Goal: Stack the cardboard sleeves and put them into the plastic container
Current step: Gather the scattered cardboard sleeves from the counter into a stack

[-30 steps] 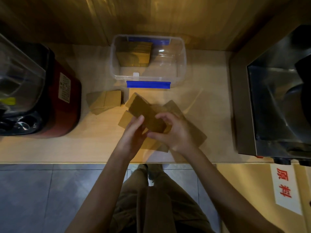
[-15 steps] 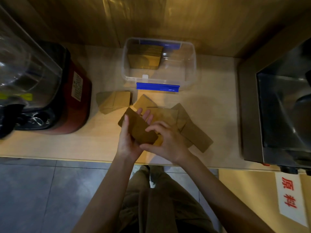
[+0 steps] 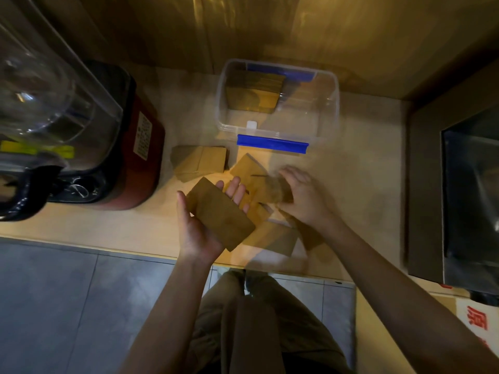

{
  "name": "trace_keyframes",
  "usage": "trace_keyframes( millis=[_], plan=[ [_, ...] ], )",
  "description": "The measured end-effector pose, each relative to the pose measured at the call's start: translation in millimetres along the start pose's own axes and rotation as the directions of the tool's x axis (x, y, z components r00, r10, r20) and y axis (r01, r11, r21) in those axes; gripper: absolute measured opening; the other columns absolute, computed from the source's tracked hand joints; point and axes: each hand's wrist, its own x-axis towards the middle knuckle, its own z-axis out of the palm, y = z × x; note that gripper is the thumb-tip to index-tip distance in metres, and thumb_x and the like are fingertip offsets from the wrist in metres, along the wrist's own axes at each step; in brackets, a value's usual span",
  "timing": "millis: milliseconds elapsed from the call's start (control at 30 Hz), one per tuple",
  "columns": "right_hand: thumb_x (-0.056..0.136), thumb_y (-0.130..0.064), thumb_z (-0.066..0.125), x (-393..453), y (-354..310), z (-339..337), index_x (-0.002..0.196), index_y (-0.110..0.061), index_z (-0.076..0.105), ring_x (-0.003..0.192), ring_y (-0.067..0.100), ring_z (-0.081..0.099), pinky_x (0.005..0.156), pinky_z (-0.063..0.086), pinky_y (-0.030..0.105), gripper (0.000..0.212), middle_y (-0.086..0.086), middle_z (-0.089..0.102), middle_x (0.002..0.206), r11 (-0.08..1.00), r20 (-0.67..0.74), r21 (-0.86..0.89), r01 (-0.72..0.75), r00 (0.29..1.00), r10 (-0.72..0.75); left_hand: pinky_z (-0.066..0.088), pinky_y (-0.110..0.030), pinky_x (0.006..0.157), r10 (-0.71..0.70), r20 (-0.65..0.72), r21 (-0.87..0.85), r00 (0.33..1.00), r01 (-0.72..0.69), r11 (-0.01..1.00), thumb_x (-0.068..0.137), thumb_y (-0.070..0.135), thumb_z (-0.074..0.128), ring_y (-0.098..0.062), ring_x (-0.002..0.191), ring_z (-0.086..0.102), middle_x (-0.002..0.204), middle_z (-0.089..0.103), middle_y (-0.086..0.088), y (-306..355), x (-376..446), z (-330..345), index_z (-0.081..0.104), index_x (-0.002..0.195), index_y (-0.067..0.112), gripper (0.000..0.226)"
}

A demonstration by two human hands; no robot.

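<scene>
My left hand (image 3: pixel 199 225) is shut on a small stack of brown cardboard sleeves (image 3: pixel 220 215), held flat above the counter's front edge. To its right, my blurred right hand (image 3: pixel 306 197) lies on the loose sleeves (image 3: pixel 272 237) scattered on the counter, and its fingers pinch one dark sleeve (image 3: pixel 271 188). The clear plastic container (image 3: pixel 334 109) with blue latches stands behind them, with a stack of sleeves (image 3: pixel 253 95) in its left half. Another small pile of sleeves (image 3: pixel 201 163) lies left of the container's front.
A red-based blender with a clear jar (image 3: pixel 81 136) fills the counter's left side. A metal appliance (image 3: pixel 459 198) stands at the right. A wooden wall rises behind the container. The counter's front edge (image 3: pixel 135 251) runs just below my hands.
My right hand has left the stack and moved right onto the loose sleeves. My left hand alone now holds the stack, slightly lower and nearer the counter's edge.
</scene>
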Motion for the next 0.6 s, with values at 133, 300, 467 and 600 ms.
trace_keyframes(
  millis=[133, 300, 467, 600],
  plan=[
    [0.072, -0.034, 0.068, 9, 0, 5, 0.135, -0.018, 0.036, 0.136, 0.022, 0.031, 0.114, 0.022, 0.041, 0.072, 0.006, 0.039, 0.146, 0.988, 0.064, -0.15, 0.035, 0.998, -0.026, 0.044, -0.051, 0.095, 0.029, -0.02, 0.004, 0.999, -0.029, 1.0, 0.036, 0.056, 0.082, -0.026, 0.114, 0.06, 0.123, 0.065, -0.012, 3, -3, -3, 0.066, 0.106, 0.014, 0.083],
    [0.073, -0.027, 0.069, 5, -4, 6, 0.127, -0.016, 0.045, 0.127, 0.023, 0.043, 0.11, 0.026, 0.038, 0.06, 0.007, 0.052, 0.134, 0.982, -0.028, -0.182, 0.057, 0.998, -0.063, 0.045, -0.047, 0.095, 0.053, -0.077, 0.015, 0.996, -0.052, 0.999, 0.033, 0.055, 0.084, -0.025, 0.114, 0.061, 0.12, 0.067, -0.009, 7, -5, -11, 0.07, 0.098, 0.015, 0.078],
    [0.072, -0.031, 0.072, -7, -31, 6, 0.122, -0.014, 0.051, 0.118, 0.024, 0.049, 0.103, 0.035, 0.04, 0.057, 0.008, 0.058, 0.124, 0.991, -0.179, 0.118, -0.063, 0.98, 0.084, 0.047, -0.044, 0.095, 0.049, -0.093, 0.034, 0.994, -0.046, 0.998, 0.036, 0.058, 0.081, -0.024, 0.113, 0.061, 0.119, 0.067, -0.008, 11, -7, -21, 0.07, 0.099, 0.016, 0.077],
    [0.074, -0.045, 0.067, -17, -54, 30, 0.121, -0.017, 0.049, 0.117, 0.022, 0.048, 0.1, 0.036, 0.038, 0.058, 0.007, 0.057, 0.121, 0.992, -0.104, 0.105, -0.068, 0.991, 0.079, 0.044, -0.044, 0.096, 0.04, -0.094, 0.014, 0.995, -0.038, 0.999, 0.037, 0.059, 0.08, -0.024, 0.11, 0.063, 0.117, 0.068, -0.009, 12, -11, -25, 0.069, 0.1, 0.016, 0.078]
  ],
)
